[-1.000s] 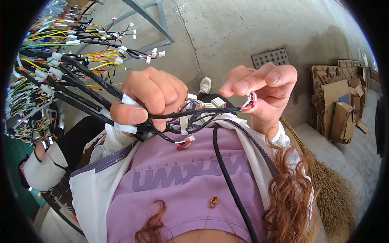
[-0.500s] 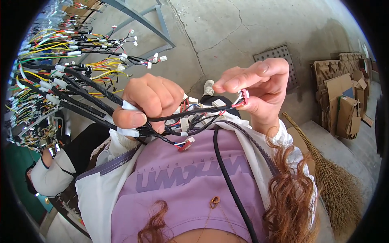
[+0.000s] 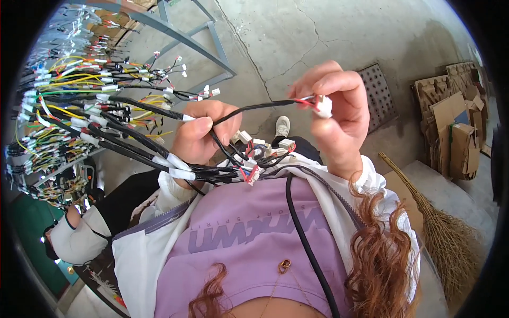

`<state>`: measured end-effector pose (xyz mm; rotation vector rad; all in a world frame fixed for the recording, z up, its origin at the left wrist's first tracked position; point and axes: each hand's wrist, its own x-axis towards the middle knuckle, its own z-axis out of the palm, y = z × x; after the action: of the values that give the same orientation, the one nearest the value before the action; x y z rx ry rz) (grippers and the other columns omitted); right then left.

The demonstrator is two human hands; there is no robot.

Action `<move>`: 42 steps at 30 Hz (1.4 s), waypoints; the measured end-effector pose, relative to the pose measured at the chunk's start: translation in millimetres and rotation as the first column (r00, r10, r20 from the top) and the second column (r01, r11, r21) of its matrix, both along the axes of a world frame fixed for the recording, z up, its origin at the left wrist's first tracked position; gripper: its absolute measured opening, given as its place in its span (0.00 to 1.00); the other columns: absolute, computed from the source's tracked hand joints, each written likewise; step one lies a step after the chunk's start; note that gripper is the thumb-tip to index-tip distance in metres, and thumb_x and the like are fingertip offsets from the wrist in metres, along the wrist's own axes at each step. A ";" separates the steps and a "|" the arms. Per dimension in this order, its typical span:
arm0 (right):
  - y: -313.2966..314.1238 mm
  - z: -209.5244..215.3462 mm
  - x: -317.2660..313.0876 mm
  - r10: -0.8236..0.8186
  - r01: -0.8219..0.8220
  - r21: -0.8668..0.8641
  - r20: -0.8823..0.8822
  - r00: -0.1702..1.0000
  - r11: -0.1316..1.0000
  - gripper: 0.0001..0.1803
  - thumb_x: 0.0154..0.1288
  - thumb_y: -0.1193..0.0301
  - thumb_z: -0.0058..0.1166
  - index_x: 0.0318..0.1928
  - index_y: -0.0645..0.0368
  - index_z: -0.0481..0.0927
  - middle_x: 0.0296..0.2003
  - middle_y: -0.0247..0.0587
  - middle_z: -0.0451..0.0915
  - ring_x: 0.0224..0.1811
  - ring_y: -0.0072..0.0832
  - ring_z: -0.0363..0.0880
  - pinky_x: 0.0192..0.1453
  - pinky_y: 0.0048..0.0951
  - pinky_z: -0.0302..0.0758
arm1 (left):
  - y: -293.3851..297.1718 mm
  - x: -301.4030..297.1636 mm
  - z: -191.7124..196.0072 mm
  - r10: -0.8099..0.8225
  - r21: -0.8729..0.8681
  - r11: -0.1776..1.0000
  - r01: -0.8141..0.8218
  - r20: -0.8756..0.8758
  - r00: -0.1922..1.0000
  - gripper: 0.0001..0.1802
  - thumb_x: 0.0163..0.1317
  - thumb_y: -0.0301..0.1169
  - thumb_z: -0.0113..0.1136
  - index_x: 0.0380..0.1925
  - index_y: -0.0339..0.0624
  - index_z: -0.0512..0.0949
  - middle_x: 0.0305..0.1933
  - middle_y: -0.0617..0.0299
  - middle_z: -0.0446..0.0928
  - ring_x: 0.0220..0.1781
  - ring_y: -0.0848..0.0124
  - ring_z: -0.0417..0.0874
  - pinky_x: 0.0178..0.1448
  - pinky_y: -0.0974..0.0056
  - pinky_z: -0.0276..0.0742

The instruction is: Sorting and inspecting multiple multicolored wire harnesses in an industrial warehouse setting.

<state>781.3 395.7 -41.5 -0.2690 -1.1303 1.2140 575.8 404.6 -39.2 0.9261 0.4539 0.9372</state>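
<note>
My left hand [image 3: 199, 135] is closed around a thick bundle of black wire harnesses [image 3: 132, 151] banded with white tape, their small white connectors [image 3: 253, 172] hanging loose in front of my chest. My right hand [image 3: 339, 114] is raised at the upper right, pinching a white plastic connector [image 3: 322, 106] with red leads between thumb and fingertips. One black sleeved wire [image 3: 254, 106] runs taut from that connector back to my left hand. A black cord [image 3: 305, 238] hangs down over my purple shirt.
Many more harnesses with yellow, black and red wires [image 3: 79, 106] hang from a grey metal frame [image 3: 185, 32] at the left. A broom [image 3: 435, 222] and stacked cardboard [image 3: 450, 127] lie at the right on the concrete floor. Another person's white sleeve [image 3: 74, 238] shows at lower left.
My right hand has lifted up and to the right, drawing one connector and its black wire out of the cluster. My left hand has kept its hold on the bundle.
</note>
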 end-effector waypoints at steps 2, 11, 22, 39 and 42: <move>1.7 2.3 -0.1 -0.011 0.011 0.033 -0.002 1.000 0.999 0.23 0.47 0.79 0.61 0.44 0.65 0.67 0.39 0.44 0.68 0.40 0.26 0.69 0.46 0.26 0.67 | 4.1 0.6 0.9 0.015 0.009 1.000 -0.015 -0.092 0.996 0.18 0.51 0.38 0.45 0.09 0.44 0.55 0.12 0.61 0.65 0.18 0.73 0.60 0.23 0.68 0.52; 8.9 11.7 -1.8 -0.421 0.379 0.183 0.349 0.837 0.907 0.17 0.39 0.74 0.68 0.31 0.62 0.75 0.27 0.38 0.73 0.25 0.22 0.71 0.30 0.20 0.68 | 10.1 0.0 -9.9 -0.010 -0.022 1.000 0.007 -0.162 0.987 0.21 0.59 0.45 0.46 0.18 0.38 0.68 0.17 0.64 0.65 0.20 0.77 0.61 0.22 0.72 0.51; 14.1 25.2 -3.1 -0.610 0.446 0.416 0.541 0.579 0.793 0.16 0.37 0.70 0.67 0.28 0.61 0.75 0.22 0.36 0.72 0.22 0.26 0.70 0.25 0.22 0.67 | 6.9 4.3 -14.2 0.066 0.181 0.984 0.002 -0.367 0.928 0.22 0.58 0.47 0.54 0.22 0.35 0.70 0.22 0.65 0.67 0.26 0.78 0.65 0.30 0.73 0.60; -23.7 -13.0 -27.6 0.492 -0.373 -0.438 0.195 0.849 0.818 0.08 0.54 0.77 0.57 0.35 0.62 0.73 0.33 0.33 0.72 0.38 0.22 0.70 0.43 0.23 0.66 | 5.6 -0.5 -3.4 0.172 0.249 0.964 -0.088 -0.338 0.925 0.27 0.61 0.50 0.47 0.13 0.39 0.65 0.14 0.65 0.60 0.19 0.73 0.59 0.25 0.68 0.51; -21.4 -12.9 -26.6 0.433 -0.350 -0.290 0.310 0.846 0.891 0.09 0.52 0.77 0.58 0.34 0.61 0.73 0.33 0.35 0.72 0.37 0.24 0.71 0.43 0.25 0.66 | 2.3 -4.9 3.3 0.112 0.250 0.968 -0.017 -0.372 0.921 0.27 0.60 0.51 0.48 0.13 0.40 0.65 0.15 0.65 0.61 0.19 0.74 0.59 0.25 0.68 0.50</move>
<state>754.7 374.3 -54.4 -0.4670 -1.4211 1.7153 570.9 406.9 -35.9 1.3361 0.7188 0.8838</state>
